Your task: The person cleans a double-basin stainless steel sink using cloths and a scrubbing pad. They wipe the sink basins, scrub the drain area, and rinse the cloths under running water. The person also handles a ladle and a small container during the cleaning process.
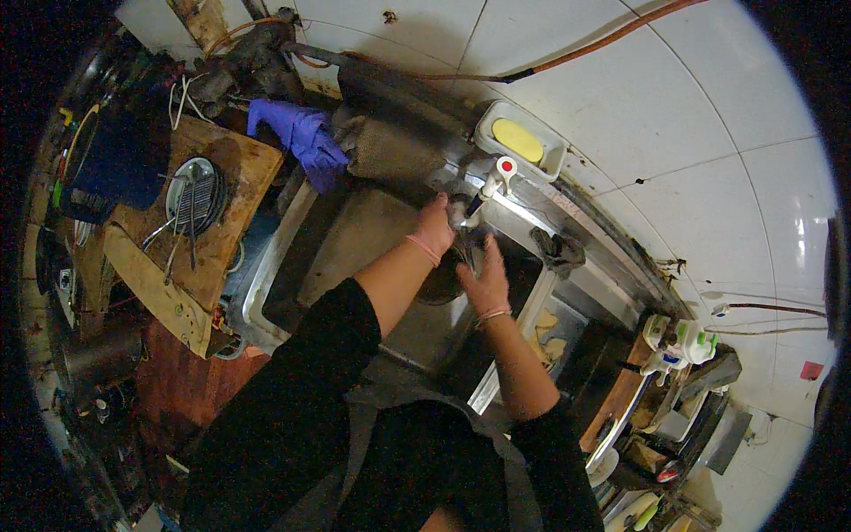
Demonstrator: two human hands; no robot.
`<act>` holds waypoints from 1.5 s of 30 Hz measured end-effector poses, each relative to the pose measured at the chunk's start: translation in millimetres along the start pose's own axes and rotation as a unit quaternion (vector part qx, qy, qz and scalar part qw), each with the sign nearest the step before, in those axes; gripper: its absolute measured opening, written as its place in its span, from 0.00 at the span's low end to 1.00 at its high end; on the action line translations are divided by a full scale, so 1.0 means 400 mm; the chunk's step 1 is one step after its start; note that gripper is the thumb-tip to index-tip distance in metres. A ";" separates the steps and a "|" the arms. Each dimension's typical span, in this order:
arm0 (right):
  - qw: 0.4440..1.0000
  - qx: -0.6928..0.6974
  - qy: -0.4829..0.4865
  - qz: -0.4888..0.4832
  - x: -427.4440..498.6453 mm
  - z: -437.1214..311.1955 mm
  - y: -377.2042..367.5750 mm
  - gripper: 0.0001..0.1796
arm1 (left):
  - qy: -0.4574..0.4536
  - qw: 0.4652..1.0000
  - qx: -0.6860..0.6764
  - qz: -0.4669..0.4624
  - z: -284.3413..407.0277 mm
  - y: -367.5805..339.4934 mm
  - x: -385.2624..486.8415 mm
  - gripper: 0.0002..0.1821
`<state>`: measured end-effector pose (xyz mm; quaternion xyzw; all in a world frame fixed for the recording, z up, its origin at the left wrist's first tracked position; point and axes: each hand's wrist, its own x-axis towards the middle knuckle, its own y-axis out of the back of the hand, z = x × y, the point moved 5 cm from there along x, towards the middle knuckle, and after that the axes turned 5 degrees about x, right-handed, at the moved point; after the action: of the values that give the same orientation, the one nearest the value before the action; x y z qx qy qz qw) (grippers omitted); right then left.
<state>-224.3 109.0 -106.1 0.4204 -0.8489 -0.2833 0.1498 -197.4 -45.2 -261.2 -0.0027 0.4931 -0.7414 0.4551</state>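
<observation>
Both my hands are over a metal sink (pixel 372 266), close under a tap (pixel 490 186) with a white lever marked by a red dot. My left hand (pixel 437 225) is beside the tap's spout, with its fingers partly hidden by it. Just below the spout, to the right, my right hand (pixel 488 278) has its thumb and fingers apart and nothing visible in it. Water seems to run between the two hands, though this spot is blurred. Each wrist wears a thin band.
Behind the tap stands a white tray (pixel 557 159) with a yellow bar of soap (pixel 517 139). A dark rag (pixel 557 251) lies on the sink ledge. Purple gloves (pixel 302 136) hang at the back left, near a wooden board (pixel 246 186) bearing a dish (pixel 193 193) with utensils.
</observation>
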 end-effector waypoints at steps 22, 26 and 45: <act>0.900 0.382 -0.210 -0.020 -0.048 0.088 -0.154 0.44 | -0.129 0.914 0.351 0.156 0.008 0.029 -0.094 0.05; 0.918 0.382 -0.108 -0.017 -0.021 0.037 -0.156 0.41 | -0.143 0.715 0.672 0.132 0.028 -0.027 -0.088 0.07; 0.877 0.276 -0.341 -0.196 0.065 0.138 -0.090 0.23 | 0.039 0.914 0.392 -0.099 0.079 -0.094 -0.194 0.18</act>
<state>-244.4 90.5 -171.3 0.4802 -0.7913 -0.1865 -0.3294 -162.9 -11.8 -182.7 0.1563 0.1776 -0.9160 0.3240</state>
